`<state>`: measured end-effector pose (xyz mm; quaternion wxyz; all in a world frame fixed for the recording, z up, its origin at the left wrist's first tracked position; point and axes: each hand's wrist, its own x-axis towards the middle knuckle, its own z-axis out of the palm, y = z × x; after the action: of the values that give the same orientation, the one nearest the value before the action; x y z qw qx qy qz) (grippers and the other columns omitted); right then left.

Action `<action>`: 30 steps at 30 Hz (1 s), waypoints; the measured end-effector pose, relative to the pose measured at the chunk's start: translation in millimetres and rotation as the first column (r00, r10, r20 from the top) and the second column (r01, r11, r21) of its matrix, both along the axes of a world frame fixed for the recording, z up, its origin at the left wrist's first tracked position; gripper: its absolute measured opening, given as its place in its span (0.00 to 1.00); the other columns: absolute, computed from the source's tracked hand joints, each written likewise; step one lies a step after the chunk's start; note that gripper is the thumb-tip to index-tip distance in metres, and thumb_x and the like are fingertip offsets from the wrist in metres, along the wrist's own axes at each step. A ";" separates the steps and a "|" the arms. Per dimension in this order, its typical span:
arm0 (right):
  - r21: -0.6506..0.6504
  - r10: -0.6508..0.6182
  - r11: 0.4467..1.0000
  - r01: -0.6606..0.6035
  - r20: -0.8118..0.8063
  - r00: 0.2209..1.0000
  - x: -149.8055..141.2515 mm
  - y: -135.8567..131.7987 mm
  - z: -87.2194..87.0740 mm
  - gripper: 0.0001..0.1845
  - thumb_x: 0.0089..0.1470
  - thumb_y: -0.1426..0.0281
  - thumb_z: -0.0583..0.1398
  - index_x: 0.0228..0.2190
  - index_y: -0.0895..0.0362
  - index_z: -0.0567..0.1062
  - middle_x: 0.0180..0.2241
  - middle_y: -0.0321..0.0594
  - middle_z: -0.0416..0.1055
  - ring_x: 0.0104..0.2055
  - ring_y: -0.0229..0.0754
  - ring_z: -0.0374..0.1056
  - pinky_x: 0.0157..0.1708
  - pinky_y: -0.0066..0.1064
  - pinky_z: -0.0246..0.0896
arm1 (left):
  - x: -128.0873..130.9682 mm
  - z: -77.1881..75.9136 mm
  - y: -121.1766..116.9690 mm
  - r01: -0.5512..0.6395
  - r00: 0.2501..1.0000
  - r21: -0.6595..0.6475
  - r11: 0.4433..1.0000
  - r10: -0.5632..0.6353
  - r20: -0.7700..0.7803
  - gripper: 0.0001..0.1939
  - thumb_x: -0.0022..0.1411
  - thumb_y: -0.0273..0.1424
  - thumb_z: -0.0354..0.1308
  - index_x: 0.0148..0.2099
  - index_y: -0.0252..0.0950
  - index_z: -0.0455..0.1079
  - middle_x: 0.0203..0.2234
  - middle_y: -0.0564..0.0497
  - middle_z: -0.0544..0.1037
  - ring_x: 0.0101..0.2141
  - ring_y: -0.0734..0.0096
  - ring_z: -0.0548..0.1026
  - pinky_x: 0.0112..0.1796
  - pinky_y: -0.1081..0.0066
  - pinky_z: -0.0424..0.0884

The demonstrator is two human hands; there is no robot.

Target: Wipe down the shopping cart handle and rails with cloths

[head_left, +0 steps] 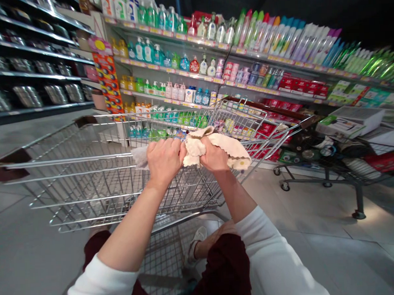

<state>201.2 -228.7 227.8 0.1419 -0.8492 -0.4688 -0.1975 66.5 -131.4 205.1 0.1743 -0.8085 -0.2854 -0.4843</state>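
Observation:
A cream cloth (193, 150) with a wavy edge is bunched up above the near side of a wire shopping cart (97, 191). My right hand (214, 154) is closed around it, and a loose flap spreads out to the right. Close beside it, my left hand (165, 159) makes a fist with its knuckles up. A pale greyish end of cloth sticks out on that fist's left side; whether it is the same piece I cannot tell. The cart's top side rail runs at the height of both fists, and the fingers' undersides are hidden.
Shelves of pump bottles (148, 49) and boxes stand behind the cart. Metal pots (28, 96) fill shelves at the left. A second cart (358, 179), loaded with boxes, stands at the right on the tiled floor. My legs and a white shoe (196, 243) are below.

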 end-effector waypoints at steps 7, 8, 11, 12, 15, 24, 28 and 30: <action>-0.107 0.012 0.994 0.003 0.140 0.990 40.2 -17.5 -2.6 0.25 0.68 0.55 0.50 0.59 0.48 0.73 0.44 0.44 0.83 0.42 0.48 0.77 0.37 0.29 0.62 | -1.6 -0.9 2.8 -0.042 0.999 0.110 0.993 0.044 -0.016 0.18 0.76 0.34 0.48 0.32 0.39 0.69 0.26 0.48 0.77 0.32 0.59 0.72 0.36 0.59 0.51; -0.099 0.001 0.995 0.015 0.164 0.986 53.4 -22.5 -2.8 0.24 0.68 0.56 0.51 0.58 0.49 0.74 0.44 0.44 0.83 0.42 0.47 0.77 0.37 0.28 0.62 | -2.0 -1.1 2.8 -0.040 0.999 0.117 0.992 0.042 -0.012 0.18 0.76 0.34 0.49 0.31 0.39 0.69 0.26 0.48 0.77 0.32 0.60 0.72 0.36 0.59 0.52; -0.048 -0.065 0.996 0.079 0.238 0.969 100.4 -43.6 -0.7 0.22 0.65 0.58 0.55 0.55 0.53 0.77 0.44 0.46 0.83 0.42 0.46 0.76 0.37 0.28 0.60 | -2.8 -1.3 2.7 -0.034 0.999 0.132 0.991 0.033 0.006 0.18 0.75 0.34 0.50 0.31 0.39 0.69 0.26 0.49 0.77 0.31 0.60 0.72 0.36 0.59 0.52; -0.022 -0.103 0.993 0.113 0.259 0.960 116.2 -51.7 0.5 0.22 0.64 0.58 0.56 0.53 0.55 0.78 0.42 0.48 0.83 0.42 0.47 0.76 0.37 0.28 0.59 | -2.9 -1.3 2.6 -0.032 0.999 0.132 0.991 0.031 0.010 0.18 0.75 0.34 0.50 0.31 0.39 0.69 0.26 0.49 0.77 0.31 0.61 0.72 0.35 0.59 0.52; 0.072 -0.257 0.966 0.246 0.290 0.922 153.4 -72.1 3.7 0.21 0.64 0.58 0.57 0.48 0.57 0.80 0.37 0.50 0.82 0.41 0.49 0.76 0.35 0.30 0.57 | -1.7 -1.1 2.1 -0.025 1.000 0.120 0.992 0.024 0.014 0.18 0.75 0.34 0.51 0.30 0.39 0.69 0.25 0.49 0.78 0.30 0.61 0.71 0.35 0.60 0.52; 0.404 -0.282 0.892 0.201 0.152 0.947 130.9 -46.0 -11.9 0.20 0.64 0.55 0.56 0.43 0.56 0.80 0.35 0.49 0.81 0.39 0.49 0.74 0.36 0.31 0.56 | 8.3 -1.4 -4.2 -0.088 0.992 0.073 0.993 0.081 0.097 0.18 0.74 0.33 0.52 0.29 0.40 0.71 0.25 0.50 0.79 0.30 0.61 0.73 0.35 0.59 0.52; 0.317 -0.188 0.936 0.151 0.089 0.978 59.7 4.4 -30.0 0.16 0.63 0.57 0.59 0.45 0.53 0.80 0.29 0.42 0.77 0.29 0.43 0.68 0.30 0.29 0.48 | 12.6 1.1 -9.5 -0.080 0.993 -0.088 0.993 0.086 0.076 0.20 0.76 0.35 0.50 0.30 0.39 0.72 0.27 0.47 0.80 0.34 0.58 0.76 0.36 0.58 0.53; 0.282 -0.050 0.959 0.001 0.165 0.985 25.7 25.5 -35.1 0.16 0.65 0.57 0.57 0.43 0.51 0.80 0.29 0.42 0.76 0.30 0.41 0.67 0.31 0.28 0.48 | 12.1 4.2 -14.1 -0.054 0.997 -0.192 0.980 0.064 0.048 0.18 0.75 0.37 0.52 0.33 0.39 0.74 0.29 0.46 0.81 0.36 0.57 0.78 0.37 0.59 0.56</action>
<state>226.9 -203.2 192.7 0.2177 -0.8064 -0.4353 -0.3358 78.6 -145.5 209.4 0.1026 -0.7993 -0.3588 -0.4710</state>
